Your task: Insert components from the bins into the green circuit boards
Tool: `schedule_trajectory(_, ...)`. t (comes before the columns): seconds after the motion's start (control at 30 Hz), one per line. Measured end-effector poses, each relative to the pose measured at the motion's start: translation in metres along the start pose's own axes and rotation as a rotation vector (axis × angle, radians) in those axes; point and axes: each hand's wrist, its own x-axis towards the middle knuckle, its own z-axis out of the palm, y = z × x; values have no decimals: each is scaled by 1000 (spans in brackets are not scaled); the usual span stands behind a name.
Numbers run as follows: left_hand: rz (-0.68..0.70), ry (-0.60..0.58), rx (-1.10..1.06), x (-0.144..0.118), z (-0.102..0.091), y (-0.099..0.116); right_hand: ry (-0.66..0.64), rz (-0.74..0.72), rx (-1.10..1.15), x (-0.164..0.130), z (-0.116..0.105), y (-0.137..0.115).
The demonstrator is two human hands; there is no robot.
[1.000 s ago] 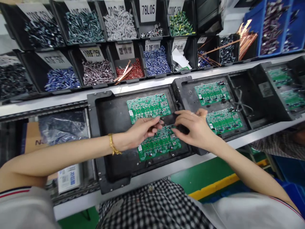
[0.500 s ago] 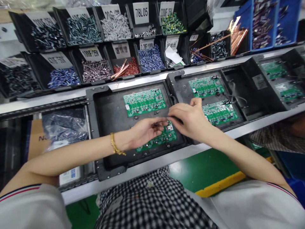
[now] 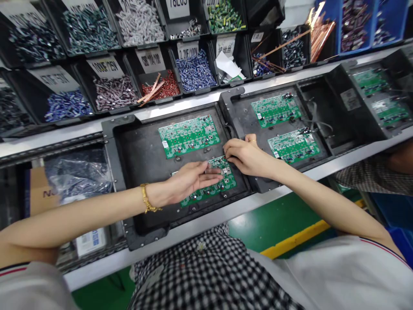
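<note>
My left hand point(image 3: 193, 181) is held over the near green circuit board point(image 3: 230, 181) with its fingers stretched out and nothing visible in them. At that board's upper right corner, my right hand point(image 3: 242, 155) has its thumb and fingertips pinched together. Whatever is between those fingertips is too small or hidden to make out. The near board lies in a black tray point(image 3: 138, 150), partly covered by my left hand. Behind it in the same tray lies a second green circuit board point(image 3: 189, 137), carrying a few small parts.
Bins of loose components, such as blue capacitors point(image 3: 196, 71) and red parts point(image 3: 167, 84), line the back. To the right, another black tray point(image 3: 245, 110) holds two green boards point(image 3: 275, 110). A plastic bag point(image 3: 80, 172) lies at left. Part of another person point(image 3: 371, 178) shows at right.
My left hand has drawn away from my right hand, and its fingers have spread out. My right hand has lowered to the near board's corner. The camera view has shifted slightly.
</note>
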Motion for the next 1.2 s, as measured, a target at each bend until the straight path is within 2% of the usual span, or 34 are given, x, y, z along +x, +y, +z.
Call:
schedule_trajectory(0.2,-19,-68,10,5,2,3,-31,-11,-26,1,-2,-1)
schedule_trajectory(0.4,-67,65,27,11,-2,2,-32,-22,-69,0,2,-1)
schedule_trajectory(0.47,-60,93,8,12,-3,2,21,1,-70,-3,0,-4)
schedule_trajectory(0.6,-50,67,-62,14,-2,3,228,51,-4,-6,-7,-20)
schedule_trajectory(0.73,-48,42,-179,14,4,4,282,-68,10,3,-13,-40)
schedule_trajectory(0.83,-64,-6,-199,7,0,15,230,-123,-60,18,-22,-41)
schedule_trajectory(0.9,-23,-49,-64,0,-14,37,188,-130,-94,34,-32,-28)
schedule_trajectory(0.97,196,48,173,-4,-38,71,190,-89,-140,54,-41,-5)
schedule_trajectory(1.0,381,176,311,-4,-54,91,208,-43,-182,65,-44,9)
schedule_trajectory(1.07,829,557,552,0,-88,131,180,-25,-216,86,-46,35)
schedule_trajectory(1.1,911,690,720,5,-106,149,136,-46,-211,95,-45,45)
schedule_trajectory(1.13,912,800,926,11,-121,165,102,-67,-197,102,-44,54)
schedule_trajectory(1.2,764,908,1350,23,-146,186,42,-112,-155,112,-39,64)
